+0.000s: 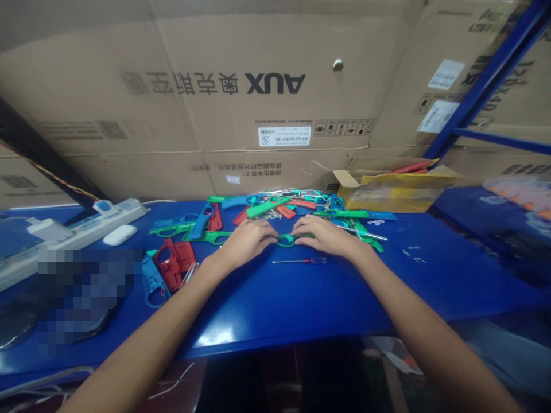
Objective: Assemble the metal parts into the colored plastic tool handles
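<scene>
My left hand [250,241] and my right hand [322,234] meet over the blue tabletop with bent fingers. Between them is a green plastic casing [285,240] with a ring-shaped opening, apparently part of a long-necked lighter. My right fingers are closed on its right side and cover most of it. The fingertips of my left hand grip its left edge. Just below lies a screwdriver [301,261] with a clear purple-red handle, its shaft pointing left. Behind my hands spreads a pile of green, blue and red casings [269,207], mixed with metal tubes and small parts.
Red and blue casings [172,264] lie left of my left forearm. A white power strip [77,238] and a white earphone case [119,234] sit farther left. An open yellow-taped box [390,192] stands at the back right, against a large cardboard wall [172,126].
</scene>
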Demonstrator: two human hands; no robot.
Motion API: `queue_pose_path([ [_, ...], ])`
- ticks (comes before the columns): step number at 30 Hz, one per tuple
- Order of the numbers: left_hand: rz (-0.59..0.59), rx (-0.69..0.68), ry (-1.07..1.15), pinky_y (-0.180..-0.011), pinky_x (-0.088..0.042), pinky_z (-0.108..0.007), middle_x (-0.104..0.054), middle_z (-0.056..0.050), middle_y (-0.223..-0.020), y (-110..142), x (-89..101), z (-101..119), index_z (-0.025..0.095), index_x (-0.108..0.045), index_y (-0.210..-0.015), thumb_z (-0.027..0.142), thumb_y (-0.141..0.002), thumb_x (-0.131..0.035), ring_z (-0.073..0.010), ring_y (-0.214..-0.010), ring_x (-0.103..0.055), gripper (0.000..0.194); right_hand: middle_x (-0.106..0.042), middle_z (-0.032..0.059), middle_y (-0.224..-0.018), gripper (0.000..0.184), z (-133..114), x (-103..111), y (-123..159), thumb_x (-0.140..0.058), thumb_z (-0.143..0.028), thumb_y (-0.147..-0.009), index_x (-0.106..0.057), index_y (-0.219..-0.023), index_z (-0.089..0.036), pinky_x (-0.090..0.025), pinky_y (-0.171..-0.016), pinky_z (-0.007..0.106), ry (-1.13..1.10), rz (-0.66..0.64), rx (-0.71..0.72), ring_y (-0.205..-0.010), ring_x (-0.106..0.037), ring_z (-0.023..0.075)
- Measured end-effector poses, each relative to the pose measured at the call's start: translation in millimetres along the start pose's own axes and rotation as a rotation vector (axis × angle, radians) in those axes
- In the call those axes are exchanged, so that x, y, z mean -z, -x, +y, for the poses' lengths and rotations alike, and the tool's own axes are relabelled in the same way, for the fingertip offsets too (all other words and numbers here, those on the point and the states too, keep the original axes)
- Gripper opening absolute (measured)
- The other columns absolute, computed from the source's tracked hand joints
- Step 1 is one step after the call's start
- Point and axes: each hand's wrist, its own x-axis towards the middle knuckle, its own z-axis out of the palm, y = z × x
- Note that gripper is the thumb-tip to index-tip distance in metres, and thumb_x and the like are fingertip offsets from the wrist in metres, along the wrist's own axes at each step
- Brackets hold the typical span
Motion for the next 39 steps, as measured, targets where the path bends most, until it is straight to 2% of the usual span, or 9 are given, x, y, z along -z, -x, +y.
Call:
queue_pose_path([
  [7,0.0,-0.008,0.031,-0.086,-0.053,-0.032,-0.073,-0.005,-0.104,1,-0.9,-3,0.021,-0.077,-0.102,0.025,-0.096,-0.062,-0.0188,-0.094,-0.07,0.016,-0.067,0.0084,-0.118,0.025,0,-2,0,-0.064,-0.038,-0.095,-0.074,-0.112,-0.022,-0.045,-0.101,0.041,-0.053,0.006,-0.04,-0.115,-0.058,0.025],
  [14,-0.035,-0.009,0.176,-0.091,-0.053,-0.033,-0.072,-0.007,-0.109,3,-0.9,-13,0.02,-0.074,-0.11,0.023,-0.096,-0.06,-0.0182,-0.097,-0.069,0.02,-0.069,0.0079,-0.109,0.021,-6,-5,-3,-0.068,-0.038,-0.092,-0.076,-0.102,-0.021,-0.046,-0.097,0.039,-0.127,0.048,-0.075,-0.108,-0.059,0.0237],
  [19,-0.086,0.105,0.28,-0.083,-0.055,-0.03,-0.074,-0.006,-0.108,7,9.7,-14,0.018,-0.065,-0.122,0.021,-0.087,-0.073,-0.0174,-0.089,-0.07,0.035,-0.069,0.0084,-0.108,0.022,-6,-6,-3,-0.069,-0.039,-0.092,-0.075,-0.101,-0.019,-0.046,-0.096,0.038,-0.165,0.055,-0.09,-0.107,-0.06,0.0236],
  [25,-0.08,0.046,0.184,-0.09,-0.051,-0.032,-0.074,-0.005,-0.104,8,15.0,-15,0.018,-0.072,-0.1,0.028,-0.096,-0.064,-0.0191,-0.098,-0.069,0.013,-0.069,0.0082,-0.109,0.023,-7,-4,-2,-0.066,-0.039,-0.094,-0.075,-0.104,-0.021,-0.047,-0.097,0.039,-0.145,0.042,-0.102,-0.107,-0.061,0.0238],
  [39,-0.166,0.219,0.001,-0.088,-0.047,-0.032,-0.074,-0.002,-0.104,5,19.5,2,0.023,-0.078,-0.099,0.026,-0.096,-0.065,-0.0196,-0.095,-0.069,0.014,-0.07,0.0074,-0.103,0.022,-8,-11,-4,-0.075,-0.035,-0.086,-0.076,-0.103,-0.02,-0.051,-0.091,0.037,-0.112,0.054,-0.094,-0.103,-0.061,0.0245],
])
